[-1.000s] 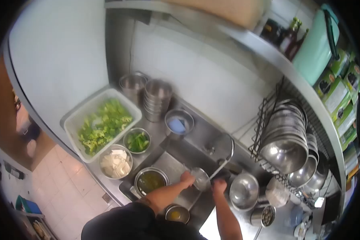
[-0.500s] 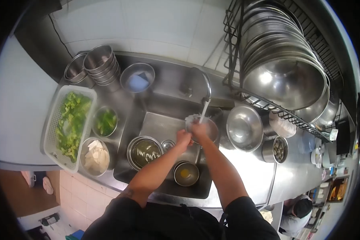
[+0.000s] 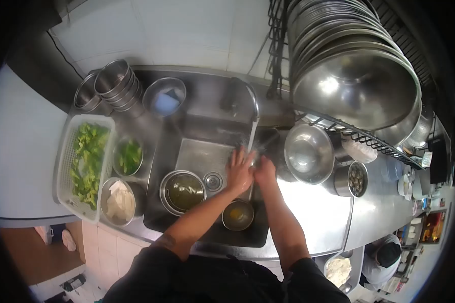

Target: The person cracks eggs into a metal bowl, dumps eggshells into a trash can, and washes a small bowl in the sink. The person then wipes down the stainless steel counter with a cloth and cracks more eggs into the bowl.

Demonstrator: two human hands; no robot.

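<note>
My left hand [image 3: 241, 170] is in the running water, its fingers spread apart, over the right side of the steel sink [image 3: 197, 151]. Close beside it my right hand [image 3: 264, 170] is closed. Splashing and my fingers hide what it grips, if anything. Water falls from the curved faucet [image 3: 254, 98] just above both hands. To the left in the sink stands a steel pot [image 3: 185, 193] with yellowish liquid. Nearer to me is a small steel bowl [image 3: 238, 215] with something yellow in it.
Left of the sink are a white basket [image 3: 63, 174] of leafy greens, a container of green vegetables [image 3: 129, 157] and one of pale slices [image 3: 119, 202]. Right are a steel bowl [image 3: 309, 154] and a rack [image 3: 333, 126] of bowls. Another person [image 3: 387, 257] is at lower right.
My left hand has moved up into the water and its fingers have spread. My right hand has shifted right, out of the bowl it was in; that bowl no longer shows clearly.
</note>
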